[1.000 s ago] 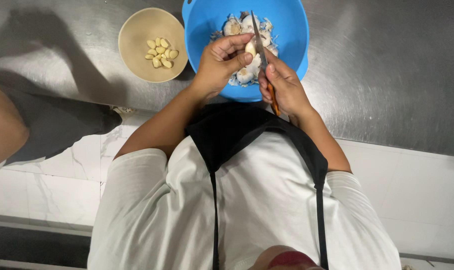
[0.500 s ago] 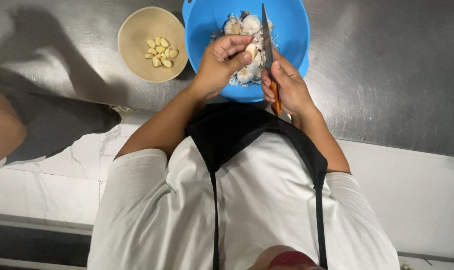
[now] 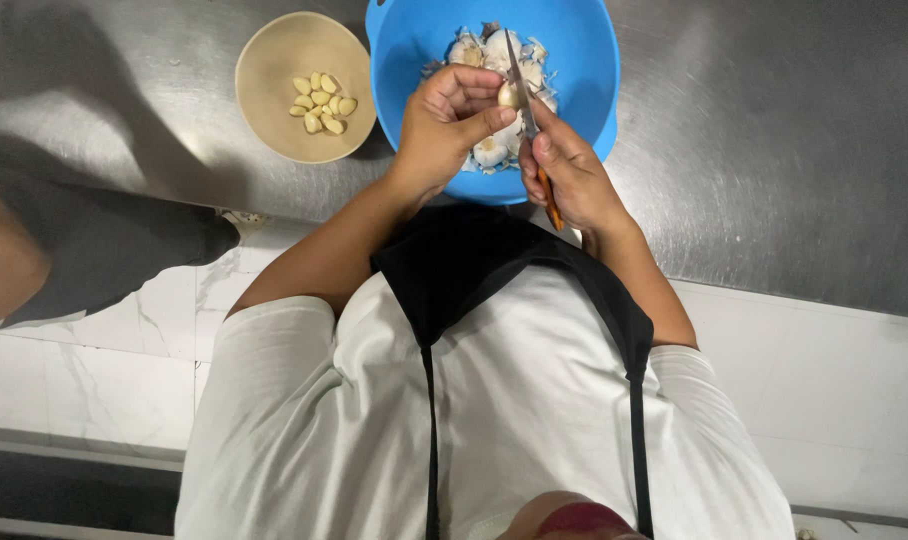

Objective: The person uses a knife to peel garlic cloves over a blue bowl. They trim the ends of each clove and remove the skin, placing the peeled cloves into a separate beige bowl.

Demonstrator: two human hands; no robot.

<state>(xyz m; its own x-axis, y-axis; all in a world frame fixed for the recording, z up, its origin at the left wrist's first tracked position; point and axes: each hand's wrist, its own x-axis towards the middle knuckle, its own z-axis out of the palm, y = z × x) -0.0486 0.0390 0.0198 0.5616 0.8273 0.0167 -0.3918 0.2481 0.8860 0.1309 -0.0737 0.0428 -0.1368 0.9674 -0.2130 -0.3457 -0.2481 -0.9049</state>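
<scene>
Peeling over the blue bowl (image 3: pixel 584 100), our left hand (image 3: pixel 444 125) pinches a garlic clove (image 3: pixel 509 95); our right hand (image 3: pixel 569 175) grips the knife (image 3: pixel 526 105). Few peeled cloves (image 3: pixel 322 100) fill the tan bowl (image 3: pixel 264 70) at left; many heads remain.

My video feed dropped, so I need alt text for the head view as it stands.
Over a blue bowl of garlic bulbs, the left hand pinches a garlic clove while the right hand sets a wooden-handled knife against it. A tan bowl of peeled cloves sits beside it on the steel counter.
</scene>
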